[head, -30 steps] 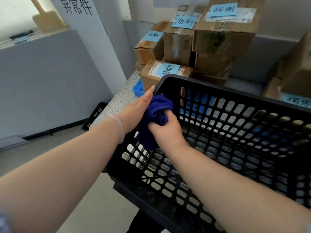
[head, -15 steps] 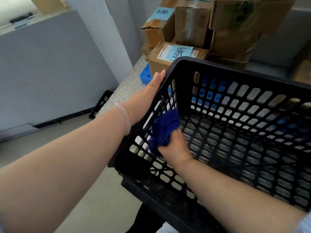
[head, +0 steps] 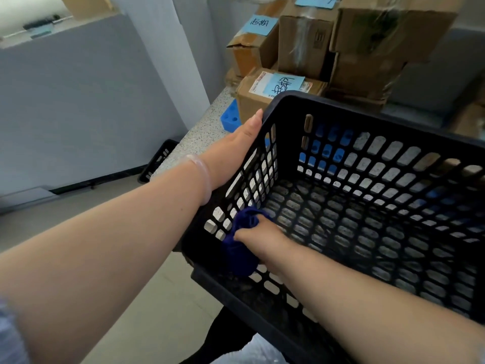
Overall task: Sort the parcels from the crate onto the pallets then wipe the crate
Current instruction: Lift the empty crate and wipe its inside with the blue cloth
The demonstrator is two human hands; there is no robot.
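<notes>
A black slotted plastic crate (head: pixel 362 119) fills the lower right of the head view, with nothing inside but my hand and cloth. My right hand (head: pixel 262 235) grips a bunched dark blue cloth (head: pixel 240 250) and presses it low against the inside of the crate's left wall, near the floor. My left hand (head: pixel 236 151) lies flat with straight fingers along the outside of that same wall, fingertips at the far left corner of the rim. Cardboard parcels (head: pixel 273 93) with blue handwritten labels are stacked behind the crate.
The parcels stand on a blue pallet (head: pixel 231 118) over a speckled floor strip (head: pixel 199 132). A second black crate (head: pixel 157 160) leans by the grey wall at left. More cardboard (head: pixel 469 122) sits at the right edge.
My right hand has slid the blue cloth down the inside of the left wall, from the rim to near the crate floor. My left hand stays on the outside of the wall.
</notes>
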